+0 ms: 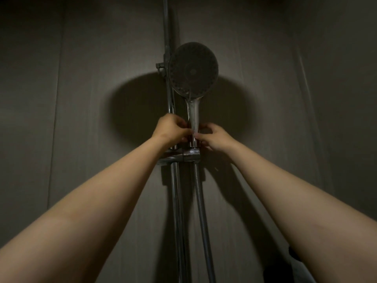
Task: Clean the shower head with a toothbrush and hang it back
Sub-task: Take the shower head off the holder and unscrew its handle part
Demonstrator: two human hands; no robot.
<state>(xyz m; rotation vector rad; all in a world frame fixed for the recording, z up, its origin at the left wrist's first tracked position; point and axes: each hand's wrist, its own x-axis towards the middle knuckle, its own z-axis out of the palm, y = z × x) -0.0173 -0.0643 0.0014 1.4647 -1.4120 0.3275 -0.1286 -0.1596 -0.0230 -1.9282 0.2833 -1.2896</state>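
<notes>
— Two hands are seen at centre frame: the left hand (173, 129) and the right hand (214, 137) are curled around the lower handle of the shower head (192, 71), which is held upright at the holder (190, 155) on the rail (170, 99).
— How is the step best done?
— The handle is best kept straight and the hose (202, 201) untwisted. One shower head, one hose, one rail and one holder are counted.

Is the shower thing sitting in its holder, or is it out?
In, it seems: the round chrome shower head stands upright, its handle base seated in the chrome wall bracket.
</notes>
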